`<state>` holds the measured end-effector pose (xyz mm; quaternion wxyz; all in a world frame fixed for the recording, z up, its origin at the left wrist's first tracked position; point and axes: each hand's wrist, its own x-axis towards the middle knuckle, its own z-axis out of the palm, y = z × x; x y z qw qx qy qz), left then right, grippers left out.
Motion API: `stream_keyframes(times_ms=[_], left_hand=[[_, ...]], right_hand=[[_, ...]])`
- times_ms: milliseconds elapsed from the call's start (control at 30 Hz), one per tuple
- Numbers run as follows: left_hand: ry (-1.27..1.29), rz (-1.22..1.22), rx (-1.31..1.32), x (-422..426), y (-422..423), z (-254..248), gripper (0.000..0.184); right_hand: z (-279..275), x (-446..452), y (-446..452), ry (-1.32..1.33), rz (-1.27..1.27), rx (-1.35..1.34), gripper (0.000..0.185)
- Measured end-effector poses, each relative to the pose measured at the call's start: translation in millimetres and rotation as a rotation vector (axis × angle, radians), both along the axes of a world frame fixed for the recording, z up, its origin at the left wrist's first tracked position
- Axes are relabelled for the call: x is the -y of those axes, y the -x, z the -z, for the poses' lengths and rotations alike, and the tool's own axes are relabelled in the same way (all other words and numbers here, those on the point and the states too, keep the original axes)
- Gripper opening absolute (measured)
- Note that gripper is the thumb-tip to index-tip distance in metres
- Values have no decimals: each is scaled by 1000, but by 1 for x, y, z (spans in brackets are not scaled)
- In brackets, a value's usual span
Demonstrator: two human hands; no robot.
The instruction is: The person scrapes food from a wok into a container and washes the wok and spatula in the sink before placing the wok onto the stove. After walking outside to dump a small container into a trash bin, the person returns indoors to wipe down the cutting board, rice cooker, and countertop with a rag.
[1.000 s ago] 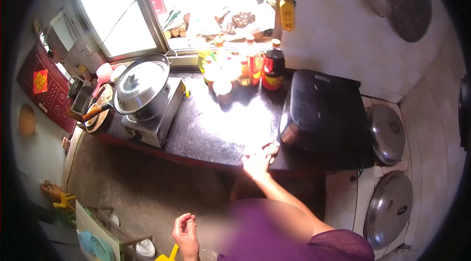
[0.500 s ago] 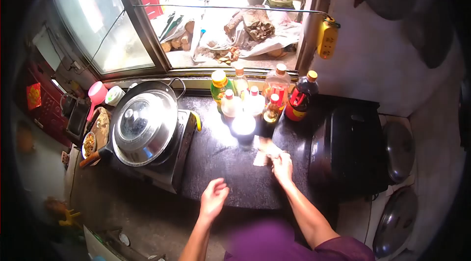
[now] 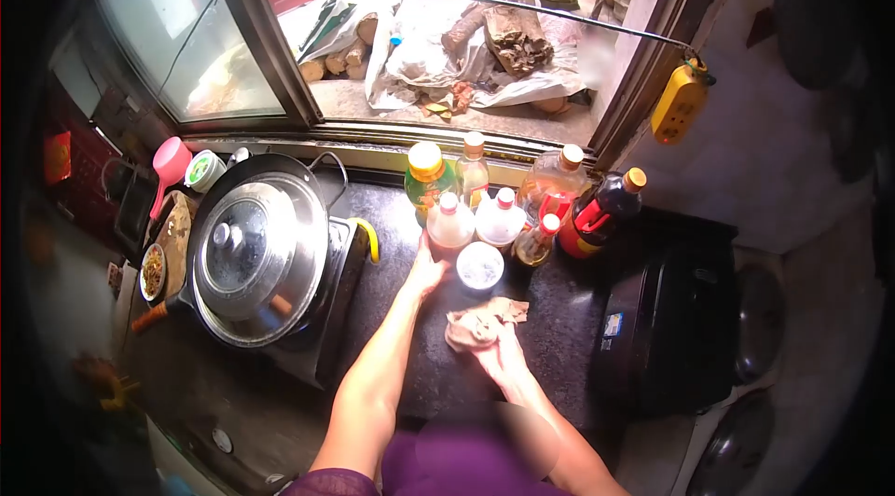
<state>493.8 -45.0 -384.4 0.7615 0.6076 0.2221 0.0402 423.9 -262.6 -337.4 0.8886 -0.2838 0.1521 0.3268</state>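
Note:
My left hand (image 3: 427, 270) is at the low side of a pale bottle (image 3: 451, 224) with a red cap, its fingers against the bottle and partly hidden. In my right hand (image 3: 502, 354) is a crumpled beige cloth (image 3: 474, 326), held just above the dark countertop (image 3: 438, 365). A round white-topped jar (image 3: 480, 267) stands between the hands and the other bottles. Beside it are a second pale bottle (image 3: 501, 218) with a red cap and a small dark sauce bottle (image 3: 536, 242).
Behind stand a green bottle with a yellow cap (image 3: 427, 174), a large clear bottle (image 3: 555, 184) and a dark soy sauce bottle (image 3: 601, 216). A lidded wok (image 3: 256, 249) sits on a stove at left. A black box-shaped appliance (image 3: 671, 328) is at right.
My left hand has reached forward from the counter's front to the pale bottle. My right hand has drawn the cloth back toward me and left. The camera view has shifted.

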Motion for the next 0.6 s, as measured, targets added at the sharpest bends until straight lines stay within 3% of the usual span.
stream_keyframes(times_ms=[100,267,400,467,600], left_hand=[[35,10,-41,11,1,-11,96],[6,-97,19,28,-7,-14,87],[50,-80,81,28,-16,-26,85],[-155,-65,66,27,-22,-19,88],[-185,-169,-3,29,-4,-34,93]], right_hand=[[-5,-22,-15,-168,72,90,30],[28,-14,-27,-83,289,53,33],[8,-11,-31,67,411,-63,25],[0,-12,-27,152,405,-7,27],[4,-17,0,440,272,112,26]])
